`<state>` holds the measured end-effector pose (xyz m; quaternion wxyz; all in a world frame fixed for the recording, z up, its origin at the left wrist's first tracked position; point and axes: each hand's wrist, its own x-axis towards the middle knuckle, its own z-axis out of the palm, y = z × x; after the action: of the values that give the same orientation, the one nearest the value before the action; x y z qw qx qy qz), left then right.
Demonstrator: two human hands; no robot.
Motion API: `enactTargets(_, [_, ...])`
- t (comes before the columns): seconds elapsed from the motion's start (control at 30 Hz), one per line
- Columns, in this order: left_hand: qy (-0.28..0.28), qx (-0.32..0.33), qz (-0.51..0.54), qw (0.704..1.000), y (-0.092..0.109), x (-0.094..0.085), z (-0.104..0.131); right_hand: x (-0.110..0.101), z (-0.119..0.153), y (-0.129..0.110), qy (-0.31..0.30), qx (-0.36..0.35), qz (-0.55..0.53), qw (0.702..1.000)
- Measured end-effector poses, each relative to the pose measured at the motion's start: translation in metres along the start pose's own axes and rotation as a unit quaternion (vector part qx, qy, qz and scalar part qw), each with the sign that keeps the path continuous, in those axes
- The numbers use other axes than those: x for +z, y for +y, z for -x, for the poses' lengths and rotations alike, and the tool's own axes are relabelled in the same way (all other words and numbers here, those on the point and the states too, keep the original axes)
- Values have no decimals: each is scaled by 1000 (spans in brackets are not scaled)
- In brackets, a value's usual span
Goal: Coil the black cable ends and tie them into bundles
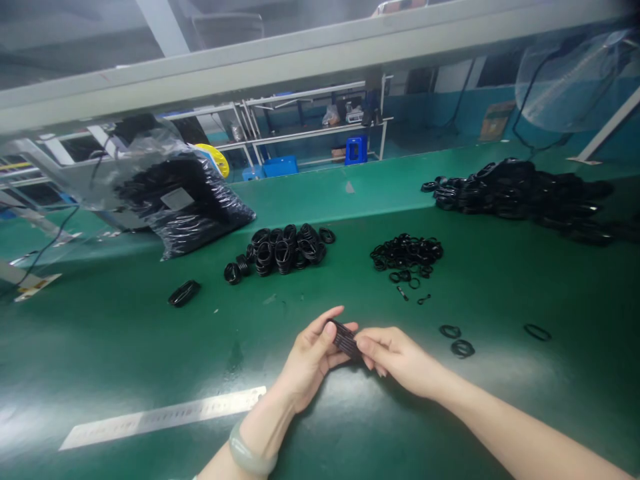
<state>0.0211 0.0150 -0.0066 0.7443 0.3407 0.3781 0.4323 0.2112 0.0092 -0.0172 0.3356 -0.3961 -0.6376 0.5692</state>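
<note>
- Just below the centre of the frame, the left hand (310, 353) is closed on a bundle of black rings (345, 340), thumb on top, a hold that seems meant to keep the rings lined up side by side.
- The right hand (397, 357) has thumb and fingertips pinched together on the bundle's other end, so it looks steadied from both sides.
- Small black loops (407, 253) sit piled right of centre, probably for easy reach.
- Coiled bundles (283, 253) stand packed together left of centre, perhaps to keep them apart from the dark heap (520, 193) at upper right.
- Some loose rings (463, 349) lie at right, above the right forearm in the frame.
- A steel ruler (165, 418) lies flat at lower left on the green table (125, 353), apparently clear of the fingers.
</note>
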Motion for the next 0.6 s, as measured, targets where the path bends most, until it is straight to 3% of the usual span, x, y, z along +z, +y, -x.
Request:
enactTargets(0.17, [8,-7,-1,1000,0,-1,-1,0,-2,-1,-24,6,-42,999])
enactTargets(0.27, [67,24,5,997,5,-5,-6,0,-5,3,46,16,-75,996])
enactTargets(0.4, [164,79,-36,983,18,-14,-13,-3,-11,14,122,28,-26,992])
enactTargets(0.5, [197,78,-82,974,32,-23,-15,-6,-15,17,92,32,10,995])
enactTargets(0.6, [264,89,-148,949,50,-42,-19,-6,-16,17,57,37,31,997])
